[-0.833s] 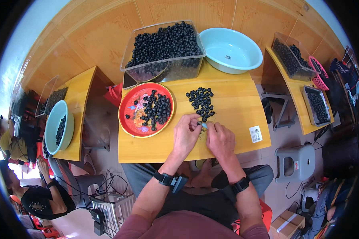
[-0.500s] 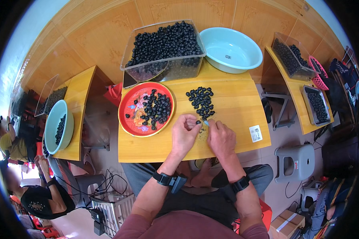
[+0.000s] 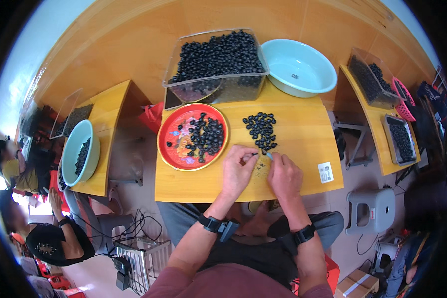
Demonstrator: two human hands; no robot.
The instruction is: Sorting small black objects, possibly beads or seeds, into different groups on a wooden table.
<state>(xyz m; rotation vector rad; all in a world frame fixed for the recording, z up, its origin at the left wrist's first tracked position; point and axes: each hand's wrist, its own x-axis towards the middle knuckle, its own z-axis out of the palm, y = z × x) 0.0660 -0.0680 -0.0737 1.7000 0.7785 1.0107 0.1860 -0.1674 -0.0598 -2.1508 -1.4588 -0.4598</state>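
Observation:
My left hand (image 3: 238, 169) pinches a small black bead-like ball between thumb and forefinger; the fingers mostly cover it. Close beside it, my right hand (image 3: 286, 175) is closed around a small tool with a pale blue tip (image 3: 268, 156); the rest of the tool is hidden in the fingers. Just beyond both hands lies a loose pile of black balls (image 3: 260, 128) on the yellow table (image 3: 303, 129). Pale crumbs (image 3: 261, 172) are scattered on the wood between my hands. To the left, a red round tray (image 3: 167, 155) with a flower pattern holds many more black balls.
A clear plastic bin (image 3: 233, 92) full of black balls stands at the back, beside a light blue basin (image 3: 303, 64). A white label (image 3: 326, 172) is stuck at the table's right. Side tables flank mine; a person (image 3: 59, 238) sits at left. A grey stool (image 3: 371, 211) stands right.
The whole view has shifted, so the table sits slightly further right. My hands stay close together over the same spot, with the held ball turned or tucked deeper into the left fingers.

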